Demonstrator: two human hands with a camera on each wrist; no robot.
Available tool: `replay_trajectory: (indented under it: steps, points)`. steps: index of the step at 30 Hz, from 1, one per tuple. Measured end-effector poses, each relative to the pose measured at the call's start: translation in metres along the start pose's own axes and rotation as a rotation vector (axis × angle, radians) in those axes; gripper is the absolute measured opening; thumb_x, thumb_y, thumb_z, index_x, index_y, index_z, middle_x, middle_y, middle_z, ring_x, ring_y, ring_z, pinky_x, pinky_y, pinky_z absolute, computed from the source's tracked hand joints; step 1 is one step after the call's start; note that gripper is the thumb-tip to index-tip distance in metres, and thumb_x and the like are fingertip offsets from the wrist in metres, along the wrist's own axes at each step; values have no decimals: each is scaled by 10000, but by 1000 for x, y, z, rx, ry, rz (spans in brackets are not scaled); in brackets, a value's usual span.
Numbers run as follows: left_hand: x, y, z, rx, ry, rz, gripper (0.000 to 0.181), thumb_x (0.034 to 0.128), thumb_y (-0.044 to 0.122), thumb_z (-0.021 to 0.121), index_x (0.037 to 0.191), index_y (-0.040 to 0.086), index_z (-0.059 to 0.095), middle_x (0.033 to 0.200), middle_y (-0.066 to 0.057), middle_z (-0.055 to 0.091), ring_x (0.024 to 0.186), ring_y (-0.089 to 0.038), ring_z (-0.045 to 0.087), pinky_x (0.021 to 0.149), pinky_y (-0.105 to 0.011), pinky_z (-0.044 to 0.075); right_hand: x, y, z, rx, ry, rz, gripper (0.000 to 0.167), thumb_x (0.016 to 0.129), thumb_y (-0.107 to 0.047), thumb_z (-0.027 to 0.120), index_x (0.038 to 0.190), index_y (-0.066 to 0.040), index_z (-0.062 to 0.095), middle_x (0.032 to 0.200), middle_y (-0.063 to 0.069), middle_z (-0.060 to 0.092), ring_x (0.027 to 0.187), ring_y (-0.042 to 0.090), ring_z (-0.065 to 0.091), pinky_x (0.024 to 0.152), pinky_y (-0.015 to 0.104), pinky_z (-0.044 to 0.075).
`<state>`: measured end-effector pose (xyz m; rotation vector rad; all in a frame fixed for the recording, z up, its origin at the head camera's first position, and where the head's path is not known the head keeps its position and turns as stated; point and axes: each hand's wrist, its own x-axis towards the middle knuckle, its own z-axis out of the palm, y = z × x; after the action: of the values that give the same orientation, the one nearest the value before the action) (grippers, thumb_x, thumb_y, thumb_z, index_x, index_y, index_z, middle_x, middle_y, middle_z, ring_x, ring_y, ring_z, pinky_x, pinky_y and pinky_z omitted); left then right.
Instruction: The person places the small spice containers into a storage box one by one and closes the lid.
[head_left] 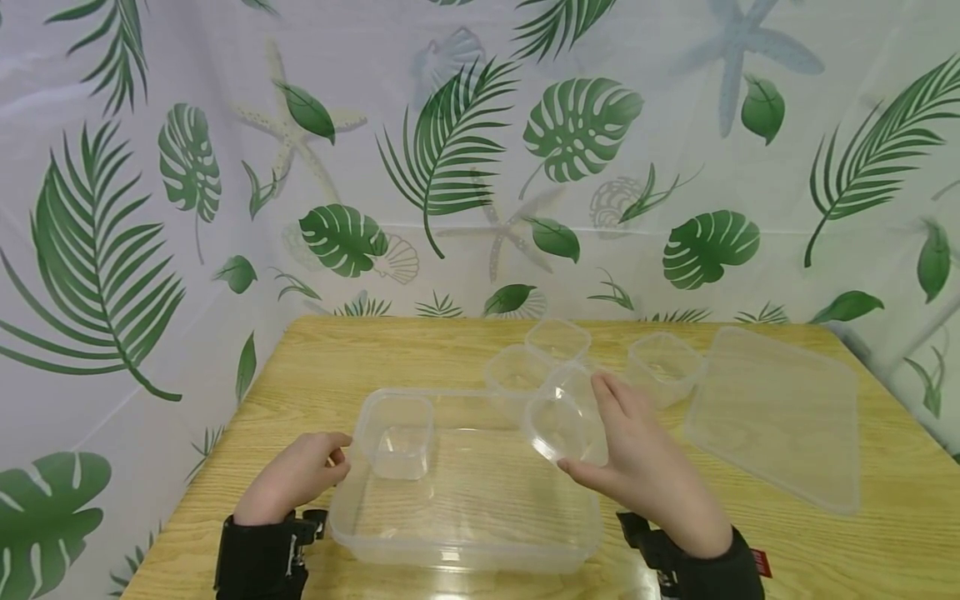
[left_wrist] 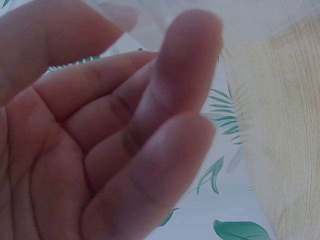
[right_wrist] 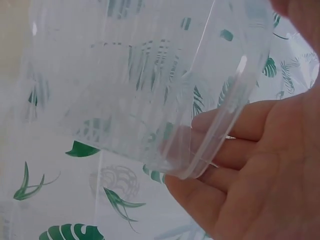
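My right hand (head_left: 645, 450) grips a small clear plastic container (head_left: 558, 423) by its rim, tilted on its side over the right part of a large clear plastic box (head_left: 465, 557). In the right wrist view, its fingers (right_wrist: 235, 150) bend around the rim. Another small clear container (head_left: 402, 458) stands inside the large box at the back left. Beside the box's left wall is my left hand (head_left: 296, 473), fingers loosely bent. The left wrist view shows nothing in its palm (left_wrist: 55, 165); whether a fingertip touches the box I cannot tell.
Behind the large box stand several small clear containers, including one at the back (head_left: 558, 337) and one further right (head_left: 666, 367). A large flat translucent lid (head_left: 780, 417) lies on the right of the wooden table (head_left: 300, 367). A leaf-patterned sheet (head_left: 480, 275) hangs behind.
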<state>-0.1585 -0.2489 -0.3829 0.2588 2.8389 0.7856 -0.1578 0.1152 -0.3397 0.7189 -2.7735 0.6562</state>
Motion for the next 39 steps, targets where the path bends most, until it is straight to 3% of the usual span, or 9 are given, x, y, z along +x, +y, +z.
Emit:
replay_trajectory:
  steps: [18, 23, 39]
  points:
    - [0, 1, 0, 9, 4, -6, 304, 844, 50, 520, 1129, -52, 546, 798, -42, 571, 588, -137, 442, 531, -285, 365, 11, 8, 27, 17, -110, -19, 919, 701, -376, 711, 1320, 126, 253, 1324, 292, 287, 1209, 405, 272, 919, 495, 306]
    - [0, 0, 0, 37, 9, 15, 281, 842, 50, 529, 1104, -48, 557, 782, -35, 572, 599, -127, 453, 546, -282, 385, 13, 8, 31, 24, -130, -17, 916, 698, -368, 716, 1322, 121, 256, 1326, 283, 294, 1210, 403, 277, 917, 489, 313]
    - [1, 0, 0, 14, -1, -6, 294, 846, 48, 523, 1121, -52, 548, 781, -39, 565, 581, -136, 440, 533, -285, 367, 14, 12, 34, 41, -203, -12, 892, 705, -368, 709, 1310, 127, 280, 1334, 285, 281, 1222, 404, 268, 912, 479, 325]
